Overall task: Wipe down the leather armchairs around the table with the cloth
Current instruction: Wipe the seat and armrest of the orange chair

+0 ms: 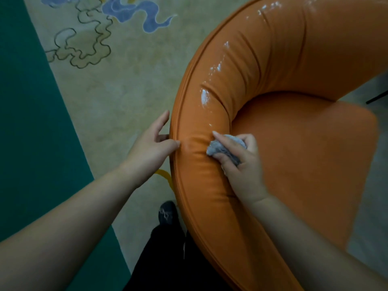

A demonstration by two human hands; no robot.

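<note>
Dim indoor light, white glare streaks on armchair (262,66) leather, soft blur, wide-angle edge bending

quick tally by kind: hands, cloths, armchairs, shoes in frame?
Hands: 2, left hand and right hand
Grey cloth: 1
Orange leather armchair: 1
Dark shoe: 1
Total: 5

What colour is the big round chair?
Orange; the armchair shows best in the head view.

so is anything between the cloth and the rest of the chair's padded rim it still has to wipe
Nothing visible. The right hand holds the cloth bunched against the orange armchair rim, and the curve ahead is bare leather. The left hand touches the outer edge, off that path.
</note>
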